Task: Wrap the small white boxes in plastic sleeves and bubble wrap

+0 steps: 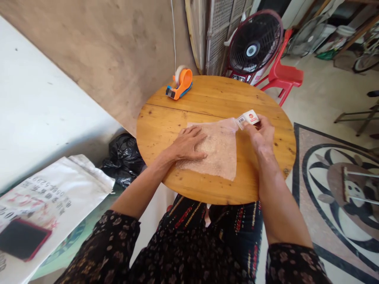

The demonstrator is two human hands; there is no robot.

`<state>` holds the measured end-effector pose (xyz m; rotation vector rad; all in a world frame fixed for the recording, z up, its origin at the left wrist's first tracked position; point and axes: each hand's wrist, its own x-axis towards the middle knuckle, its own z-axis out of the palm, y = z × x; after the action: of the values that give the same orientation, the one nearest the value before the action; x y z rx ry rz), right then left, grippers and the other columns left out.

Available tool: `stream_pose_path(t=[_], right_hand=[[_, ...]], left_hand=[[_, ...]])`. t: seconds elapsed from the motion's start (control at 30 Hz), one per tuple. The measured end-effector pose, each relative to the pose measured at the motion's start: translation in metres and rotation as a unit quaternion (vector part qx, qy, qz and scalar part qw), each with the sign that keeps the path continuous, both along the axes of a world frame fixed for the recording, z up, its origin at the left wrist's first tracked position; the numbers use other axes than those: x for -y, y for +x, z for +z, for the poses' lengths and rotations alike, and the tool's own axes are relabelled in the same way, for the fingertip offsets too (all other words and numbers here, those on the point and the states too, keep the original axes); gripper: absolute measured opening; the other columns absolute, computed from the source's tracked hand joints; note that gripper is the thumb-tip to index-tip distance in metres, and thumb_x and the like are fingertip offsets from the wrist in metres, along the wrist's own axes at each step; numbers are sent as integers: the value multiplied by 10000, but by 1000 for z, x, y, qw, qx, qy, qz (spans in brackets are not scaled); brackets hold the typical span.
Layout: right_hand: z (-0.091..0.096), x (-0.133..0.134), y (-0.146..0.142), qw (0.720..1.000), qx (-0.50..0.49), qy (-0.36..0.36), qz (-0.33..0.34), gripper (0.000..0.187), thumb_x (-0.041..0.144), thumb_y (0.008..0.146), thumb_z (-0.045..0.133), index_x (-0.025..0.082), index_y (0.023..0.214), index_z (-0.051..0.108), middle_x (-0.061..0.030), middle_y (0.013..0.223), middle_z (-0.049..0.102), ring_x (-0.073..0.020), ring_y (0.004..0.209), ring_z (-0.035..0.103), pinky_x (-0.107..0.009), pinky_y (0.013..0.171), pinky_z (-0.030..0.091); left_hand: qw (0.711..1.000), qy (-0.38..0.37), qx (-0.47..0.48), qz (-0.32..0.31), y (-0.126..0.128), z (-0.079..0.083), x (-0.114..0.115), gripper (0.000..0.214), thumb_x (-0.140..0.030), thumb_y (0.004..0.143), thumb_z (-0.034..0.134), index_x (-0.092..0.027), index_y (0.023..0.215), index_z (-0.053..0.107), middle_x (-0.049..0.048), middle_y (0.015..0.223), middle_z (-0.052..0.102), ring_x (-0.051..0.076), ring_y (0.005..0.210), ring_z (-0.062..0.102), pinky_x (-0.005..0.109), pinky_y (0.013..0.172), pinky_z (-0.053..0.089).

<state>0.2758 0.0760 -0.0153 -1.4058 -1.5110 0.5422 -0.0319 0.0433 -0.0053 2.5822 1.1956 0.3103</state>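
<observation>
A sheet of pinkish, see-through bubble wrap lies flat on the round wooden table. My left hand rests on its left part with the palm down and the fingers spread. At the sheet's upper right corner, my right hand grips a small white box with a red round mark and a dark printed patch. The box's left end is right by the wrap's corner; I cannot tell whether they touch. Part of the box is hidden by my fingers.
An orange tape dispenser stands at the table's far left edge. Behind the table are a fan and a red plastic chair. To the left lie a black plastic bag, a white printed sack and a phone.
</observation>
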Motion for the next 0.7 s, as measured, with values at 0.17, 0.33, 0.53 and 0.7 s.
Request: stream_pose_path(t=[0.17, 0.33, 0.53, 0.7], right_hand=[[-7, -6, 21, 985, 57, -79, -140, 466, 382, 699, 749, 221, 1122, 635, -122, 1072, 719, -363, 1027, 679, -613, 944, 512], [9, 7, 4, 977, 68, 78, -187, 437, 291, 731, 690, 247, 1164, 649, -75, 1251, 677, -287, 1209, 610, -559, 1077, 441], [34, 33, -23, 984, -134, 29, 111, 153, 378, 832, 713, 229, 856, 738, -33, 790, 740, -168, 618, 669, -312, 549, 527], [53, 55, -46, 907, -62, -158, 385, 228, 414, 873, 706, 228, 974, 791, -66, 966, 790, -206, 799, 745, -333, 685, 599]], left_hand=[[1000, 9, -7, -4, 1, 2, 1, 757, -601, 793, 691, -188, 1413, 553, 187, 1566, 415, 408, 1444, 353, 573, 1183, 265], [1000, 3, -6, 2, 0, 2, 1, 785, -598, 795, 688, -205, 1452, 514, 180, 1583, 388, 398, 1470, 312, 561, 1200, 240], [1000, 18, 4, -6, 0, 1, 1, 704, -607, 801, 672, -214, 1375, 561, 159, 1512, 463, 387, 1409, 375, 542, 1163, 290], [999, 32, 8, -5, 0, -4, -1, 721, -623, 800, 670, -199, 1374, 563, 168, 1496, 471, 386, 1402, 379, 537, 1161, 293]])
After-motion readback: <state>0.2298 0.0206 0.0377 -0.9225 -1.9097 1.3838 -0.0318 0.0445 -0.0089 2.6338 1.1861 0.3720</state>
